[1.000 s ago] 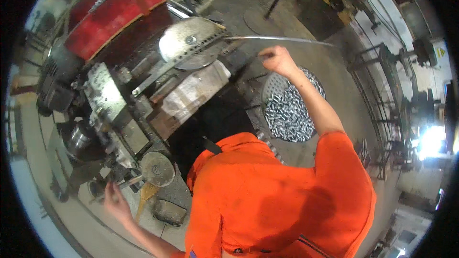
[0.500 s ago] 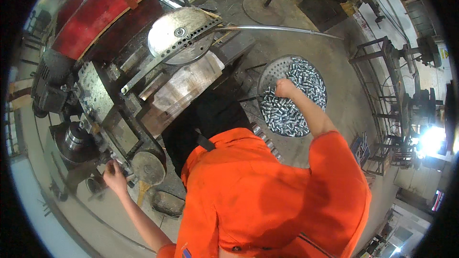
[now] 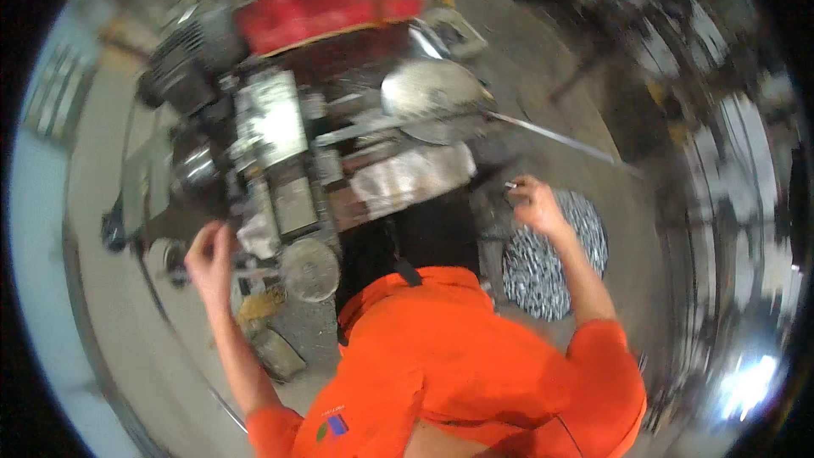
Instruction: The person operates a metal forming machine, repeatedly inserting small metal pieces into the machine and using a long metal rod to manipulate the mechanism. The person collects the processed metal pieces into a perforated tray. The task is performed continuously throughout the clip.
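Note:
My right hand (image 3: 536, 203) pinches a small shiny metal cylinder (image 3: 510, 186) between its fingertips. It is over the upper edge of a round tray heaped with many small metal cylinders (image 3: 555, 259). My left hand (image 3: 212, 259) is beside the machine's left side, near a horizontal rod and a round grey disc (image 3: 309, 270). The left fingers are bent and blurred, and I cannot make out anything in them. A dark round chuck-like part (image 3: 197, 161) sits just beyond that hand.
Ahead stands the machine with a bright metal plate (image 3: 273, 117), a large round metal disc (image 3: 431, 89) and a long rod (image 3: 564, 136) reaching right. A red bin (image 3: 335, 4) is at the far side. A brush-like yellow thing (image 3: 261, 304) lies below the grey disc. Racks line the right.
My view has swung, shifting the scene. My right hand has risen from among the cylinders and now shows one in its fingers. The left hand has moved up off the rod area.

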Tool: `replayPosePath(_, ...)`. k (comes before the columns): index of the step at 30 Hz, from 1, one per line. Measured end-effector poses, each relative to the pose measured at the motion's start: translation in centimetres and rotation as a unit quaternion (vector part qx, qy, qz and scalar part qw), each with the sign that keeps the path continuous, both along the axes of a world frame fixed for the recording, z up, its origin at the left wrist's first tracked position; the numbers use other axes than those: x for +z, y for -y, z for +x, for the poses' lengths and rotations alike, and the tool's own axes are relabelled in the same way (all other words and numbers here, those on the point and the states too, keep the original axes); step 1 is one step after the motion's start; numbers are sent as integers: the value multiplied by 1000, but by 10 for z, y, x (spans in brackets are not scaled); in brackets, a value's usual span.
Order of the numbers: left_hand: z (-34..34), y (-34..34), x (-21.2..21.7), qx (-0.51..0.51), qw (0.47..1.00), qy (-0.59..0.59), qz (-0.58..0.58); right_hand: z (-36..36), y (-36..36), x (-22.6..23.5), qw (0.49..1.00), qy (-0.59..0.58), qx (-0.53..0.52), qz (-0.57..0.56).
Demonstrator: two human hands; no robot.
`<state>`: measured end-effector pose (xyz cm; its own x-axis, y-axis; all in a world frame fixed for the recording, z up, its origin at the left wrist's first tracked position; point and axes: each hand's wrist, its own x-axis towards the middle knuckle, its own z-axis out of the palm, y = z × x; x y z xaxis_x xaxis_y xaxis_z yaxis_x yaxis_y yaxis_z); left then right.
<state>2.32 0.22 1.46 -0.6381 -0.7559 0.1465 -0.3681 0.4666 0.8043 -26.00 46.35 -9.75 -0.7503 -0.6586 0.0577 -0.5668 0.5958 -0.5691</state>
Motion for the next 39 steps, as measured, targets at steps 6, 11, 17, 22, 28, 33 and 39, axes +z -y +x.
replayPosePath(6,-65,-58,26,-204,978,8,40,60,188,111,916,-70,337,-205)
replayPosePath(11,-58,-65,29,-237,950,-72,188,86,254,142,849,-138,430,-274)
replayPosePath(17,-46,-49,27,-223,961,-63,152,96,273,148,849,-145,450,-236)
replayPosePath(22,-38,-36,32,-217,963,-58,150,95,296,161,829,-152,500,-200)
replayPosePath(28,-14,-3,42,-156,976,-77,135,103,347,178,807,-154,548,-156)
replayPosePath(33,44,29,73,-117,992,27,47,87,413,171,814,-260,511,-93)
replayPosePath(39,180,58,63,157,941,236,-185,69,472,131,898,-242,352,104)
